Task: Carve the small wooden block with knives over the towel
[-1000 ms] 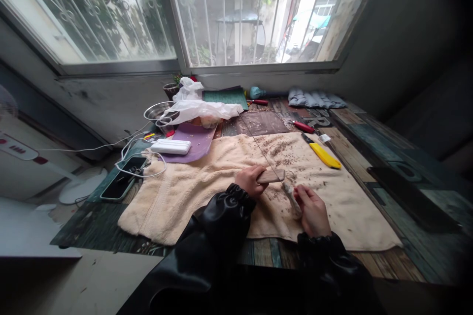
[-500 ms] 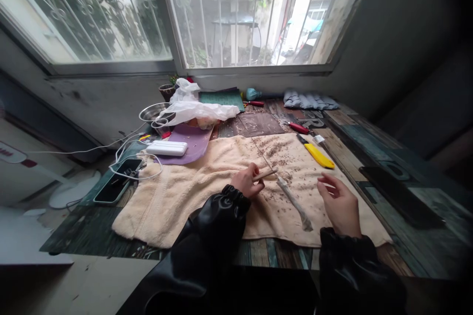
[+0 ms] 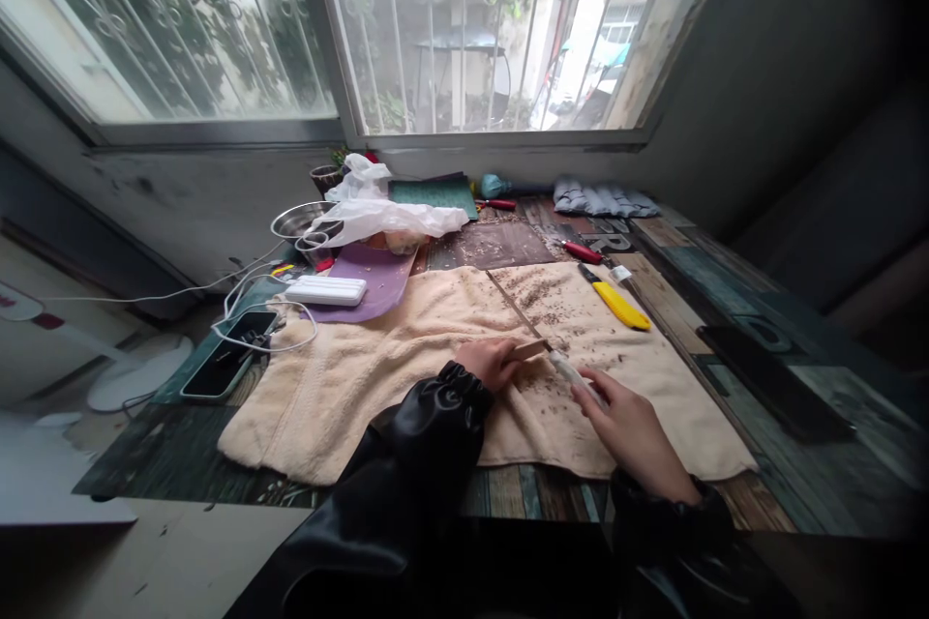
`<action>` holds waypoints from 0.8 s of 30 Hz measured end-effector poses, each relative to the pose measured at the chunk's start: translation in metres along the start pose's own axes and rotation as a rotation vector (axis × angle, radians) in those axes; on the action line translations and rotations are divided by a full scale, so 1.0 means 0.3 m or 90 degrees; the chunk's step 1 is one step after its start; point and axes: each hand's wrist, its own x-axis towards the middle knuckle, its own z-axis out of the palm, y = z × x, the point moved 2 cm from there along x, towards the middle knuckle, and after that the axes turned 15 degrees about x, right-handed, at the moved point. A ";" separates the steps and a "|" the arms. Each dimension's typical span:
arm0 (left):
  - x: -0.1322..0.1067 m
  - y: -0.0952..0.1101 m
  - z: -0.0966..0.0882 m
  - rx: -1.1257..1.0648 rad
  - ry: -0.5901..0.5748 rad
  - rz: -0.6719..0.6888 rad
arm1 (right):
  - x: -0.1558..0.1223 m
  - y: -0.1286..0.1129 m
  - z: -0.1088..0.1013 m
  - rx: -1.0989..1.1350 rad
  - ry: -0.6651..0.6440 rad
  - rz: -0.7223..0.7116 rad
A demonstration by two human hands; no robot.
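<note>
On the beige towel (image 3: 348, 358), my left hand (image 3: 488, 363) is closed on a small flat piece of wood (image 3: 528, 349), its free end pointing right. My right hand (image 3: 624, 416) grips the whitish wrapped handle (image 3: 572, 373) of a hand tool with a long, thin dark blade (image 3: 514, 307). I cannot tell whether this is a file or a saw. The blade runs away from me to the upper left, and its base lies against or close beside the wood's end. Brown shavings (image 3: 544, 295) are scattered around the blade.
A yellow-handled cutter (image 3: 620, 305) and a red-handled tool (image 3: 583, 252) lie beyond my right hand. To the left are a white power bank (image 3: 326, 290), a purple sheet (image 3: 377, 280) and a phone (image 3: 228, 356) with a cable. A dark slab (image 3: 773, 382) lies at the right.
My right hand has moved left and taken hold of the tool's handle, which lay on the towel before. The blade has been turned and now shows wider. The wood stays in my left hand.
</note>
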 end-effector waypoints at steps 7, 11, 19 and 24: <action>-0.001 0.001 0.012 -0.006 -0.011 -0.032 | -0.040 0.030 -0.022 0.045 -0.026 0.070; 0.000 -0.003 0.014 0.004 -0.016 -0.033 | -0.097 0.041 -0.056 0.055 0.053 0.105; 0.001 -0.007 0.024 -0.016 -0.014 -0.056 | -0.153 0.113 -0.101 0.280 0.084 0.192; 0.005 -0.004 0.011 -0.079 0.034 -0.071 | -0.098 0.153 -0.068 0.584 0.074 0.259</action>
